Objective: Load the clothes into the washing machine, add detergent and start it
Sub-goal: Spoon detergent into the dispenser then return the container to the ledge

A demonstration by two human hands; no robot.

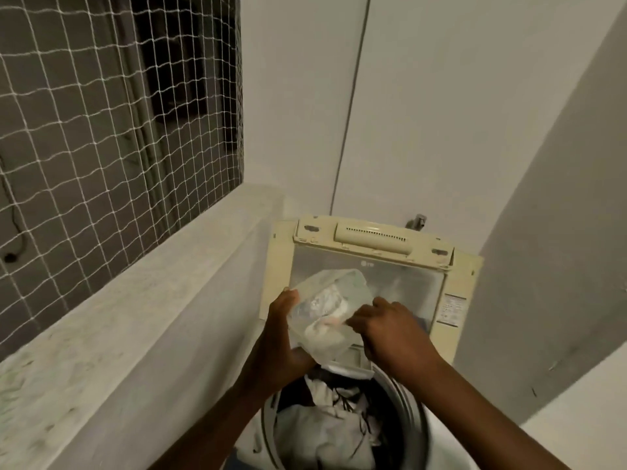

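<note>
A top-loading washing machine stands open, its cream lid [454, 330] raised against the wall. White and dark clothes [325, 432] fill the drum [412, 412]. Above the drum I hold a clear plastic bag [330, 315] with white powder inside, tilted. My left hand [283, 337] grips the bag's left side from below. My right hand [390, 329] pinches the bag's right edge. A small white tray or drawer [353, 362] shows just under the bag at the drum's far rim.
A concrete ledge [142, 320] runs along the left, with a white net [101, 130] over the opening above it. White walls close in behind and on the right. A tap [417, 221] sticks out of the wall behind the lid.
</note>
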